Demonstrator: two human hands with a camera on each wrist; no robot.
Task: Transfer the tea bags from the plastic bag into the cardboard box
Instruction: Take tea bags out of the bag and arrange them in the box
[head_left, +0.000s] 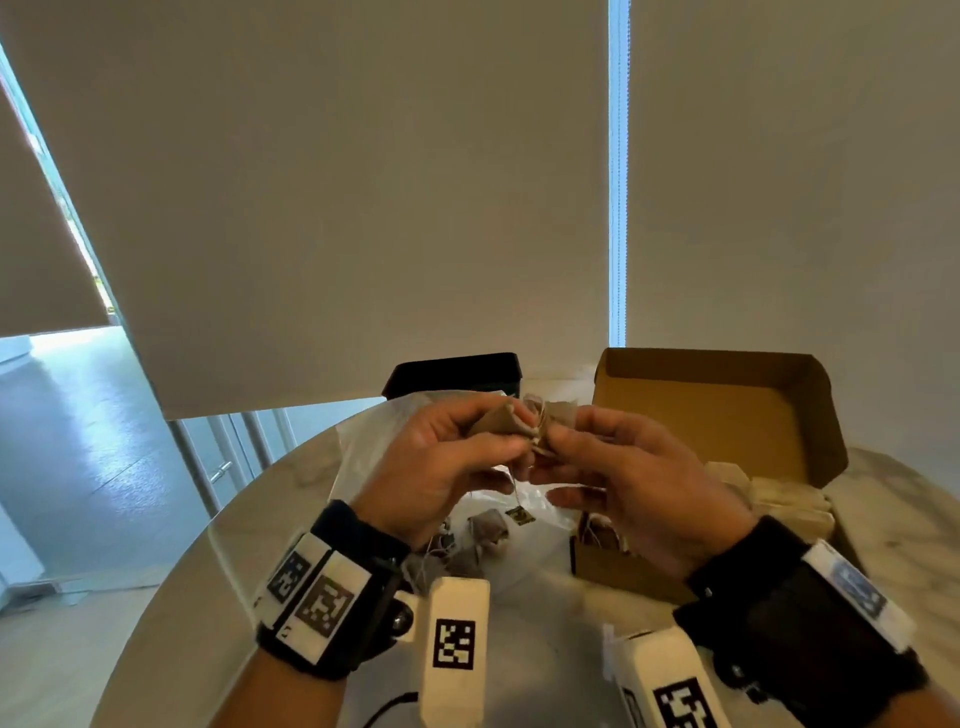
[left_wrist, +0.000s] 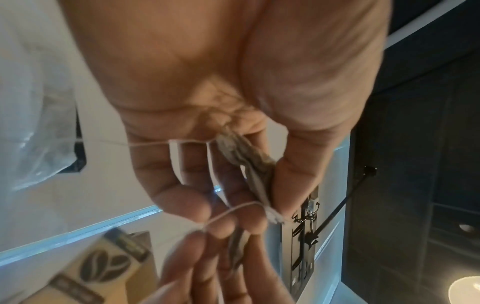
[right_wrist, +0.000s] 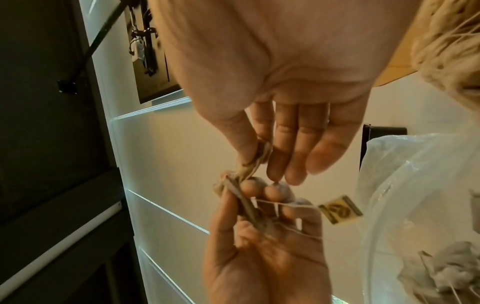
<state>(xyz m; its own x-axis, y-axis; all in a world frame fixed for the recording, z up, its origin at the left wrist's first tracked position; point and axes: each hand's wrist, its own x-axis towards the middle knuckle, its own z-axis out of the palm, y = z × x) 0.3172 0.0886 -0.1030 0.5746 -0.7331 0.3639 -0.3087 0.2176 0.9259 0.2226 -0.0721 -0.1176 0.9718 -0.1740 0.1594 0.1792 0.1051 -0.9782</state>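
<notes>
The left hand (head_left: 441, 462) is pinching one tea bag (head_left: 496, 422) between thumb and fingers, while the right hand (head_left: 623, 483) is pinching a second tea bag (head_left: 558, 415) just beside it; both are being held above the table (head_left: 291, 499), between the plastic bag (head_left: 363, 441) and the open cardboard box (head_left: 727, 415). Their strings (left_wrist: 228, 211) are looping across the fingers, apparently tangled, with a paper tag (right_wrist: 339, 209) dangling. These bags look light, soft and easily torn, so gripping the paper body near its folded top, not tugging the thread, is probably wisest. More tea bags are lying in the plastic bag and in the box.
</notes>
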